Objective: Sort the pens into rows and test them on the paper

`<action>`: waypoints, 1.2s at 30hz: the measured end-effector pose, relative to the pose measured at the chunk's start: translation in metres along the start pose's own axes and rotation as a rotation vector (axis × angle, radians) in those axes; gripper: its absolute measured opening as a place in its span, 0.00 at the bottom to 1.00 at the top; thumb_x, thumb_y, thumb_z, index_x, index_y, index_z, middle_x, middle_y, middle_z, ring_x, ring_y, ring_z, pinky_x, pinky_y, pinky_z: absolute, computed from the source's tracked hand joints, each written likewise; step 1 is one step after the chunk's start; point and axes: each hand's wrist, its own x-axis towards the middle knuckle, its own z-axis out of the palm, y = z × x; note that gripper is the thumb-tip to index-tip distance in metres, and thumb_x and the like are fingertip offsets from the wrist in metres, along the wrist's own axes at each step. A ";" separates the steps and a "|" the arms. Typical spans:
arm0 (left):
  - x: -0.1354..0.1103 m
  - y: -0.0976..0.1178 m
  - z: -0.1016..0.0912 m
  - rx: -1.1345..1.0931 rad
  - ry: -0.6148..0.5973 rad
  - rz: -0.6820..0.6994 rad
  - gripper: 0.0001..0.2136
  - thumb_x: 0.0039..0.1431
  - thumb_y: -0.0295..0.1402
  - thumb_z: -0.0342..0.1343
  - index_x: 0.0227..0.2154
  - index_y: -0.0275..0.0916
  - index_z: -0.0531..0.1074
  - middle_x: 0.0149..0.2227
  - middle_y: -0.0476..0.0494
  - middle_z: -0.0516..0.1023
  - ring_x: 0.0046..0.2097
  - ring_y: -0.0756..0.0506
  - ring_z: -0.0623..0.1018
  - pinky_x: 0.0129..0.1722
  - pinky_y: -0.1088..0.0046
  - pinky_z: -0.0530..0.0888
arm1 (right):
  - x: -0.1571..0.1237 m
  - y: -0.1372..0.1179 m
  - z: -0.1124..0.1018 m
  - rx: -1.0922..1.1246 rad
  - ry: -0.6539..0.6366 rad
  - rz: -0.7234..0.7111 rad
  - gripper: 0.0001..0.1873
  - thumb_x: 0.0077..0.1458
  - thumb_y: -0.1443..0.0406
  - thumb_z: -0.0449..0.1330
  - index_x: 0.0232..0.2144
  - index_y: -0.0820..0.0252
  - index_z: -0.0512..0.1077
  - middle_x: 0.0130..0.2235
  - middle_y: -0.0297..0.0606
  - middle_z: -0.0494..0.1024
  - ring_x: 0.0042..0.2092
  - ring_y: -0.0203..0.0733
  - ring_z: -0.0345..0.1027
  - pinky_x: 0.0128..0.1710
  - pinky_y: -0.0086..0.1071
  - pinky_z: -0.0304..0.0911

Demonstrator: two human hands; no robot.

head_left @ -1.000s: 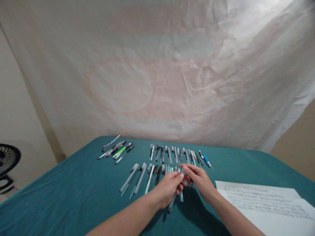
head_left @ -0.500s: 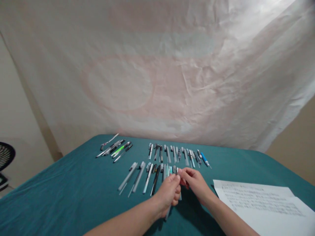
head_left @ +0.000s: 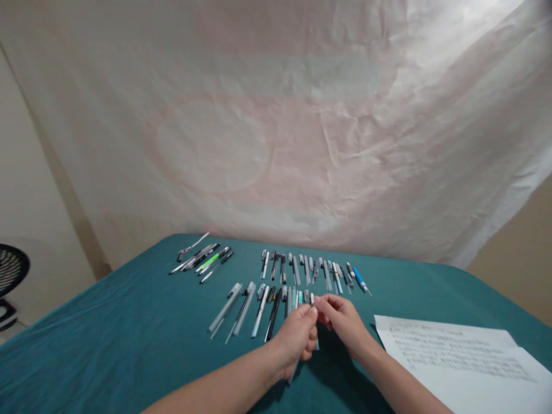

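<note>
My left hand [head_left: 297, 336] is closed around a pen [head_left: 293, 374], whose pale, translucent lower end sticks out below the fist. Touching its thumb, my right hand [head_left: 338, 316] pinches at the pen's upper end; what exactly lies between those fingertips is too small to make out. Just beyond both hands runs a front row of pens, caps and refills, among them a white pen with a light blue end [head_left: 260, 313] and a black pen [head_left: 273, 315]. My hands cover part of that row's right side.
Farther back lies a second row of pens [head_left: 295, 269], ending at a blue pen [head_left: 359, 278]. A loose pile with a green pen [head_left: 210, 260] is at the far left. Handwritten paper sheets [head_left: 457, 351] lie at right on the green cloth [head_left: 142, 333]. A black fan [head_left: 12, 270] stands at left.
Both hands keep nearly the same pose around the pen. The whole view has shifted very slightly; the laid-out pens have not been moved.
</note>
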 end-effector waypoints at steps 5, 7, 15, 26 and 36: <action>-0.002 0.000 0.003 0.001 -0.002 -0.032 0.13 0.56 0.47 0.41 0.30 0.42 0.55 0.16 0.61 0.51 0.14 0.59 0.47 0.15 0.81 0.40 | 0.000 0.000 0.001 0.002 0.032 -0.020 0.19 0.48 0.52 0.56 0.19 0.63 0.65 0.16 0.27 0.60 0.19 0.28 0.49 0.18 0.24 0.47; -0.003 0.000 0.004 0.001 -0.030 -0.037 0.13 0.56 0.48 0.41 0.31 0.43 0.55 0.16 0.61 0.50 0.14 0.59 0.47 0.15 0.81 0.40 | 0.001 -0.001 0.000 0.028 0.038 -0.020 0.19 0.48 0.52 0.55 0.20 0.63 0.66 0.17 0.27 0.59 0.19 0.28 0.49 0.18 0.24 0.47; 0.002 -0.004 -0.004 -0.092 0.004 0.049 0.16 0.53 0.49 0.45 0.32 0.40 0.57 0.17 0.61 0.50 0.15 0.59 0.48 0.16 0.81 0.41 | 0.020 0.013 -0.024 0.037 0.081 0.043 0.18 0.46 0.52 0.56 0.29 0.62 0.69 0.24 0.33 0.69 0.21 0.32 0.59 0.18 0.24 0.55; 0.006 -0.013 -0.002 -0.250 0.057 0.085 0.11 0.55 0.42 0.46 0.29 0.39 0.59 0.16 0.59 0.53 0.16 0.59 0.49 0.16 0.82 0.42 | 0.040 0.049 -0.034 -0.353 0.109 -0.086 0.16 0.48 0.57 0.53 0.35 0.63 0.66 0.23 0.33 0.70 0.21 0.36 0.64 0.13 0.26 0.58; 0.010 -0.015 -0.007 -0.429 0.081 0.111 0.12 0.53 0.42 0.51 0.30 0.38 0.61 0.16 0.59 0.54 0.16 0.59 0.49 0.16 0.83 0.42 | 0.035 0.045 -0.036 -0.715 0.116 -0.236 0.13 0.47 0.62 0.53 0.35 0.63 0.70 0.29 0.38 0.73 0.24 0.37 0.65 0.26 0.30 0.61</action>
